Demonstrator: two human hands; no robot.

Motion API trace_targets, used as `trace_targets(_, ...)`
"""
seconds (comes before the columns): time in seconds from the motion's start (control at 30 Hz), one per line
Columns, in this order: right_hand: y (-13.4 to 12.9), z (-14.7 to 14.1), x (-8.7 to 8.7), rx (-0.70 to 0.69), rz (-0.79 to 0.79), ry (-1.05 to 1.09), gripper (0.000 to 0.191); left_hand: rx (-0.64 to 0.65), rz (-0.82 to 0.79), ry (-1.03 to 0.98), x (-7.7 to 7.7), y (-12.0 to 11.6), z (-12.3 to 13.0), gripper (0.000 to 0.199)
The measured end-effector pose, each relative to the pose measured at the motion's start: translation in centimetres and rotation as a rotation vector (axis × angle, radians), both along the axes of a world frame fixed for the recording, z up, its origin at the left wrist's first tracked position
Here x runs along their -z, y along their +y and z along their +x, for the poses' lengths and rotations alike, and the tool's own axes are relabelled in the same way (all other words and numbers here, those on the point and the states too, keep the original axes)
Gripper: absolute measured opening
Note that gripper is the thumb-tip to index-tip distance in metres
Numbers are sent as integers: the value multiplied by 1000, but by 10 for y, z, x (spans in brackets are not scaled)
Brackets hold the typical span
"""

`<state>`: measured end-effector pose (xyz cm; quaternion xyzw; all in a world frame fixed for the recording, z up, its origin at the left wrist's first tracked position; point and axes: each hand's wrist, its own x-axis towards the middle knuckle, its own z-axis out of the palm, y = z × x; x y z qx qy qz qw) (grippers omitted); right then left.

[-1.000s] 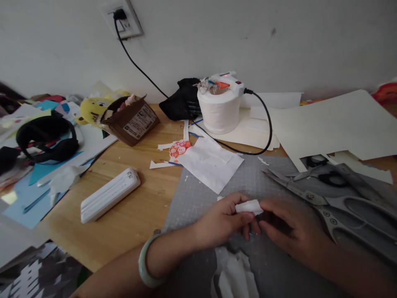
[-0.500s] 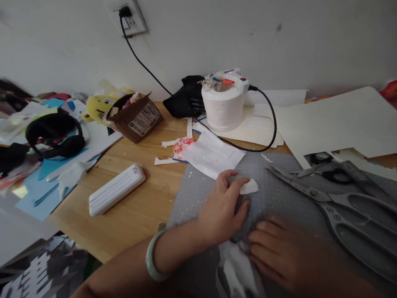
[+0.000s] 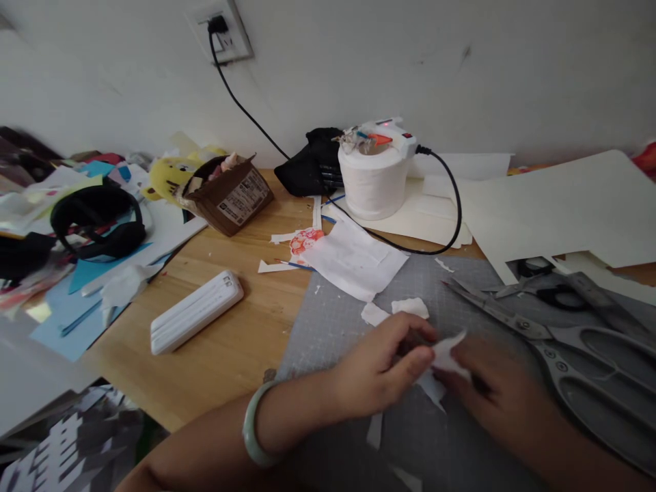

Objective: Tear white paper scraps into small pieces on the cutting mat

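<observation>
My left hand, with a pale green bangle on the wrist, pinches a white piece of paper over the grey cutting mat. From the other side my right hand, blurred by motion, has its fingers closed on the same paper. Just beyond my left fingers lie two small torn white scraps, one near the fingertips and another to its left. More white strips rest on the mat below the hands.
Large metal scissors lie on the right, with black-handled scissors behind. A white roll carries a corded white device. A white sheet, a white power bank and a small cardboard box stand leftward.
My hands have come together, with the paper now raised between them. A second scrap shows on the mat where my left hand was. The camera view has shifted slightly.
</observation>
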<state>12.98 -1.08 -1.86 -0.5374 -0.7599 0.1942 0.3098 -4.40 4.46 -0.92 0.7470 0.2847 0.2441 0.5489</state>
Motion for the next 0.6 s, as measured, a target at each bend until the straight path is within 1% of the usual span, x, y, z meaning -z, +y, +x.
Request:
trace_targets(0.1,7,9,2,251,-98,170,17,107,-211,13,-1,-1,2,36)
trace_targets(0.2,11,13,1,409,-194,352,18,102,-492,4,-2,-3,5,35)
trace_targets(0.27,12,15,0,513,-183,437,18,78,-622,18,-2,-4,7,33)
trace_targets(0.3,12,16,-1,570,-154,463,18,73,-657,26,-1,-3,7,32)
trace_targets(0.37,14,18,-1,671,-86,504,19,102,-710,11,-2,-2,7,29)
trace_targets(0.43,16,19,0,715,-70,539,20,150,-737,-23,-4,0,6,22)
trace_targets(0.5,17,17,1,723,-77,574,19,147,-699,-21,-6,2,7,17)
trace_targets(0.6,17,15,1,715,-89,582,16,89,-562,16,-8,3,8,10)
